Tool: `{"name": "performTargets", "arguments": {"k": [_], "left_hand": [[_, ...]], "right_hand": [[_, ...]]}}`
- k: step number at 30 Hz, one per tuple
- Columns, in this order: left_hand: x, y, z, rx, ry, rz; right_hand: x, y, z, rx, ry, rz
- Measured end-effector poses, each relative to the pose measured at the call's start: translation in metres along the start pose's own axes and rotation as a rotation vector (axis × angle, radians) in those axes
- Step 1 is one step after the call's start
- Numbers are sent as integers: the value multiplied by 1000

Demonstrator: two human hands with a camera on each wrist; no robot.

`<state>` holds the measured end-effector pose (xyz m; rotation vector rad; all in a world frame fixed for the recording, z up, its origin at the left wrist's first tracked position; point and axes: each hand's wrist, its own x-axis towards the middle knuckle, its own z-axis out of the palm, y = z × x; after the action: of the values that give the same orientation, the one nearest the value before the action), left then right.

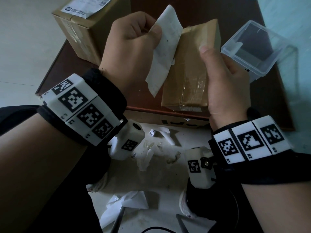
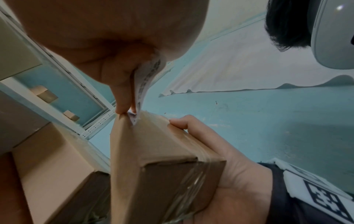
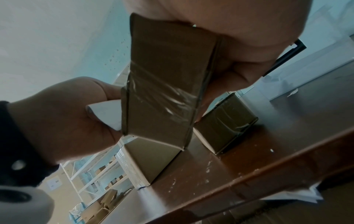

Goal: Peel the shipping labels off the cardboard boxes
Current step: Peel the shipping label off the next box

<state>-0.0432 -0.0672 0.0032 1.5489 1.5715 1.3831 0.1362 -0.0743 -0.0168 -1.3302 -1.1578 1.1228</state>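
A small taped cardboard box (image 1: 190, 68) is held up over the brown table (image 1: 276, 91). My right hand (image 1: 225, 84) grips its right side, thumb on the top face. My left hand (image 1: 133, 41) pinches a white shipping label (image 1: 163, 52) that is peeled up off the box's left face, with only its far edge still stuck near the top corner. In the left wrist view the label (image 2: 145, 81) runs from my fingers down to the box (image 2: 162, 159). The right wrist view shows the box's taped end (image 3: 162, 84) and the label's loose corner (image 3: 107, 115).
A larger cardboard box (image 1: 84, 26) with a label (image 1: 87, 7) on top stands at the table's far left. A clear plastic container (image 1: 255, 47) sits at the right. Crumpled label scraps (image 1: 154, 133) lie on the floor below. Another small box (image 3: 228, 124) stands on the table.
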Motion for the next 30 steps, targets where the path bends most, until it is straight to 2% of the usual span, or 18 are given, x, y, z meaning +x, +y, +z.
{"name": "performTargets", "arguments": {"k": [30], "left_hand": [[1,1,-2,-35,-11,-24]], "right_hand": [[-1,-2,0,-5,2,0]]}}
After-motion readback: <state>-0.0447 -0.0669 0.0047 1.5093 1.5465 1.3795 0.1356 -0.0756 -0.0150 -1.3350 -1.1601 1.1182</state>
